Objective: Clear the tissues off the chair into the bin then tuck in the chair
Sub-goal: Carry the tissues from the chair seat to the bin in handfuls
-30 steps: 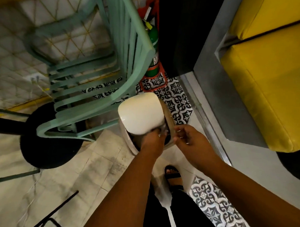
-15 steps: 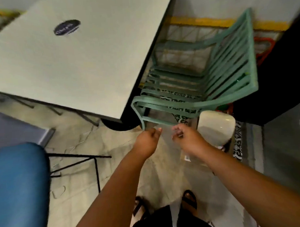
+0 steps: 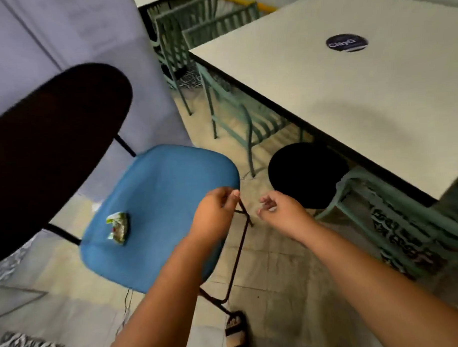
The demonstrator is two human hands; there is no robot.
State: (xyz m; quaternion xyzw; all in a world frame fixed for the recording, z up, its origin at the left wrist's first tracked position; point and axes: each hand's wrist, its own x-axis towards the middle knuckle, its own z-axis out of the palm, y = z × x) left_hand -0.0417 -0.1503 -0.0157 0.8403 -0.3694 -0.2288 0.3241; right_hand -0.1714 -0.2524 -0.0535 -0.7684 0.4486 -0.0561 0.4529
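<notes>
A blue cushioned chair (image 3: 158,201) with a dark backrest (image 3: 53,143) and thin black legs stands at the left, pulled out from the table. One crumpled green-and-white tissue or wrapper (image 3: 117,228) lies on the seat's left part. My left hand (image 3: 216,212) hovers over the seat's right front corner, fingers loosely curled, holding nothing. My right hand (image 3: 281,210) hangs to the right of the seat above the floor, fingers apart and empty. The bin is out of view.
A pale square table (image 3: 336,91) with a round dark sticker (image 3: 346,42) fills the upper right, on a black round base (image 3: 308,173). Green slatted chairs (image 3: 228,113) stand around it. A grey wall panel (image 3: 62,36) rises behind the blue chair.
The view has swung left from the bin and the green chair to the blue chair. Both hands left the bin's opening and now hang empty by the seat's front corner.
</notes>
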